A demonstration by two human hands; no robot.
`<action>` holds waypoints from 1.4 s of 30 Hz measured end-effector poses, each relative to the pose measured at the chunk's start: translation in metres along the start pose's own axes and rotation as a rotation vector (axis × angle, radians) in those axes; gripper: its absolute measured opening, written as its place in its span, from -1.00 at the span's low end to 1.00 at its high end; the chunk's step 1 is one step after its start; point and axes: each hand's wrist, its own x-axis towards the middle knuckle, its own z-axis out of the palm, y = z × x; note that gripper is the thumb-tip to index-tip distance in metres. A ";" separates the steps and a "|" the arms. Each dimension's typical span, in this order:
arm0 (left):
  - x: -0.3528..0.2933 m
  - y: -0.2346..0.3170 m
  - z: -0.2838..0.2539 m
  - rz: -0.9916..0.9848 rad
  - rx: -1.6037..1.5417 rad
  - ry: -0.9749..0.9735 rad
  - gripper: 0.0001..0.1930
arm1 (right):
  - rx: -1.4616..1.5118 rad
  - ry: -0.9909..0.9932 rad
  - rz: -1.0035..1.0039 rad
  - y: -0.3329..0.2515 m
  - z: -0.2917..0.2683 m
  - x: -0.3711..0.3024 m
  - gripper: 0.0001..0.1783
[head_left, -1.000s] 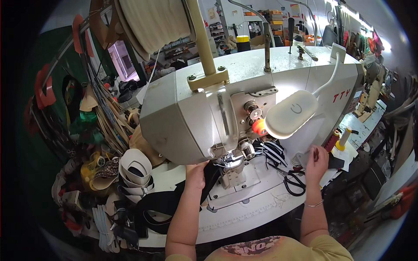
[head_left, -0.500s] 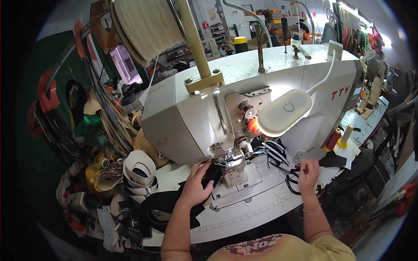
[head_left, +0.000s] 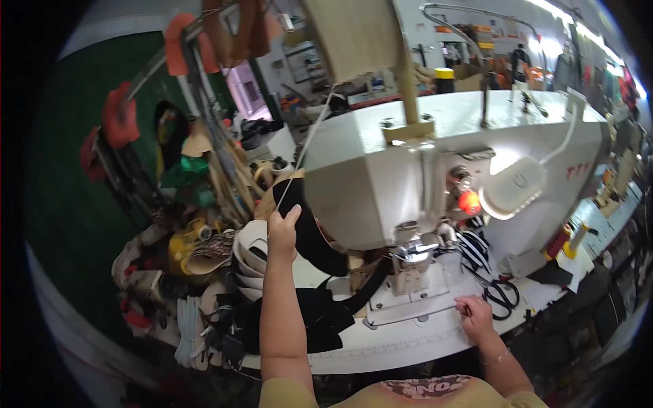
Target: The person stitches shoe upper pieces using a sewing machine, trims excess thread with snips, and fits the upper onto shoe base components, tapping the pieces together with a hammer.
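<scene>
**Left hand moves out to the hanging white tape; right hand crosses to the near side of the scissors**

Since the frame half a second ago, the person's left hand [head_left: 282, 238] has gone from beside the needle area to farther left and away from the body, and the view has swung too. Its fingers look closed around the lower end of a narrow white tape [head_left: 309, 149], which runs taut and slanting from a large cream-coloured spool [head_left: 357, 37]. Mounted high on a post, the spool probably sits there so that the tape can come down freely. A wide, curved black fabric band [head_left: 320, 238] lies right against this hand; whether it is gripped too, I cannot tell. A narrower black strip [head_left: 371, 284] leads up to the grey metal sewing foot [head_left: 411, 251], apparently kept in line with it.

The right hand [head_left: 474, 316] is loosely curled, left of the black-handled scissors [head_left: 502, 299], which are presumably left there to be within reach. Blur hides whether its fingertips hold anything. An oblong white lamp [head_left: 513, 187] hangs beside the machine head, seemingly to light the stitching area.
</scene>
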 end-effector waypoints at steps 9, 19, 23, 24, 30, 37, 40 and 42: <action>-0.138 0.017 -0.019 -0.615 -0.240 -0.461 -0.64 | 0.241 -0.147 0.032 -0.076 0.028 0.051 -0.59; -0.160 -0.012 -0.008 -0.708 -0.277 -0.605 -0.56 | 0.142 -0.154 -0.176 -0.116 0.056 0.081 -0.63; -0.164 -0.015 -0.003 -0.727 -0.268 -0.610 -0.57 | 0.105 -0.144 -0.195 -0.120 0.064 0.083 -0.65; -0.165 -0.016 -0.001 -0.725 -0.258 -0.599 -0.58 | 0.097 -0.131 -0.215 -0.121 0.065 0.085 -0.66; -0.169 -0.031 0.000 -0.777 -0.213 -0.669 -0.61 | 0.056 -0.163 -0.261 -0.118 0.078 0.086 -0.72; -0.151 -0.022 -0.022 -0.776 0.138 -0.634 -0.61 | 0.117 -0.108 -0.146 -0.095 0.070 0.068 -0.74; -0.099 0.022 -0.035 -0.562 0.515 -0.537 -0.67 | 0.163 -0.199 0.088 -0.075 0.067 0.037 -0.75; -0.064 0.028 -0.046 -0.083 1.047 -0.572 -0.71 | 0.158 -0.229 0.102 -0.068 0.070 0.020 -0.73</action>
